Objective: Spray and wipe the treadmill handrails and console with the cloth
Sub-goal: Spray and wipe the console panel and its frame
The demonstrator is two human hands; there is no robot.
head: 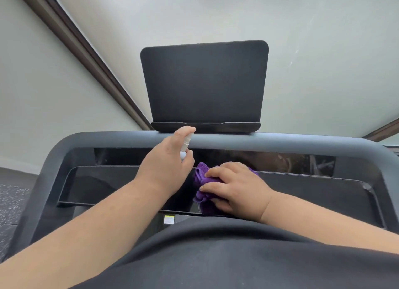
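Purple cloth [201, 186] is bunched and crumpled, sitting on the glossy black console panel [112, 185] just right of centre, near edge of the treadmill front. Right hand [234, 186] lies on top of it, fingers curled over the wad & pinching it against the panel; part of the cloth pokes out left and far of the hand. Left hand [167, 162] is just left of the cloth, raised in front of the grey crossbar handrail [280, 143], fingers wrapped round a small white spray bottle [186, 145], w/ index finger up on the nozzle top; bottle body mostly hidden by the palm. Handrail runs left-right across the view & bends toward the near side at both ends. Far of it stands a dark matte screen [205, 83], blank, tilted, w/ a narrow ledge at its base. A second dark glossy strip sits between handrail and panel, showing faint reflections. Small yellow-white sticker [169, 219] on the frame below the panel, text too small to read. Person's black shirt [216, 256] fills the near bottom, both forearms bare. Room: pale walls, dark brown trim [75, 49] running diagonally at left, speckled dark floor [10, 202] at far left.
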